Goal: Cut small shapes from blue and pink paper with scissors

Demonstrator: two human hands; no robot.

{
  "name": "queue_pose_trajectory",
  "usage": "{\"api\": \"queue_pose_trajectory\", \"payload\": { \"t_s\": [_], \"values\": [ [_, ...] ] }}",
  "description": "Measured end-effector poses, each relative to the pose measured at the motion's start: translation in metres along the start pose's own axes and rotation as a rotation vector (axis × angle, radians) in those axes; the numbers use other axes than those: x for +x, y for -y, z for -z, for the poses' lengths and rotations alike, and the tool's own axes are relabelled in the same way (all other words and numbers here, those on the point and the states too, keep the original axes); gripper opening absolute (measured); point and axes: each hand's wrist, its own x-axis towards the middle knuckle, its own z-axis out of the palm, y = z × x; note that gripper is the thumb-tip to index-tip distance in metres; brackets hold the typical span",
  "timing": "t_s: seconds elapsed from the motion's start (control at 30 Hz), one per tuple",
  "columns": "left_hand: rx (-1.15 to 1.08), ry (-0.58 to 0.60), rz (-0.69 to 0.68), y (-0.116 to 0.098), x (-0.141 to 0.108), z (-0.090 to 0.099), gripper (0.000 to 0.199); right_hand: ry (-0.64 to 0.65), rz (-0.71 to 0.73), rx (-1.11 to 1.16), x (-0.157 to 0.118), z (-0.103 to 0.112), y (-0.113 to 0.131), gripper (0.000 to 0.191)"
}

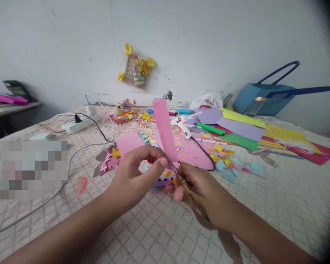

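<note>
My left hand point(143, 170) is closed in a pinch, thumb and fingertips meeting at the lower part of a pink paper strip point(163, 126). The strip stands up above the hands, tilted slightly left. Gripped in my right hand point(199, 187) is a pair of scissors point(183, 180) with golden-looking handles. Its blades point up and left, reaching the strip's lower end beside my left thumb. Behind my left hand is a wider pink paper piece point(129, 142). Under and behind the hands lie small cut paper pieces in pink, yellow and blue.
A white glue gun point(183, 126) with a black cord lies behind the strip. Coloured paper sheets point(240, 127) spread to the right, before a blue bag point(264, 97). A power strip point(79, 124) with cables stands left. A decorated frame point(137, 71) hangs on the wall.
</note>
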Motion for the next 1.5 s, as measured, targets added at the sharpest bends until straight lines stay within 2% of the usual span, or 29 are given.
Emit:
{"api": "queue_pose_trajectory", "payload": {
  "t_s": [0.23, 0.43, 0.87, 1.03, 1.23, 1.5],
  "values": [
    [0.027, -0.03, -0.019, 0.001, 0.0, -0.005, 0.013, -0.03, 0.008, -0.04, 0.002, -0.001, -0.002, 0.02],
    [0.041, -0.017, 0.032, -0.002, -0.001, -0.009, 0.016, -0.006, 0.025, 0.02, 0.001, -0.003, 0.001, 0.02],
    [-0.085, 0.046, 0.119, -0.002, -0.001, -0.012, 0.017, -0.026, 0.077, -0.043, -0.002, -0.004, -0.006, 0.017],
    [-0.055, 0.02, 0.147, -0.002, -0.002, -0.014, 0.019, -0.019, 0.048, -0.014, -0.001, -0.002, -0.002, 0.021],
    [-0.058, 0.015, 0.138, -0.002, -0.002, -0.015, 0.019, -0.011, 0.035, 0.001, 0.001, 0.001, 0.002, 0.024],
    [-0.081, 0.045, 0.13, -0.002, -0.004, -0.015, 0.018, -0.012, 0.042, 0.015, 0.0, 0.0, 0.0, 0.018]
  ]
}}
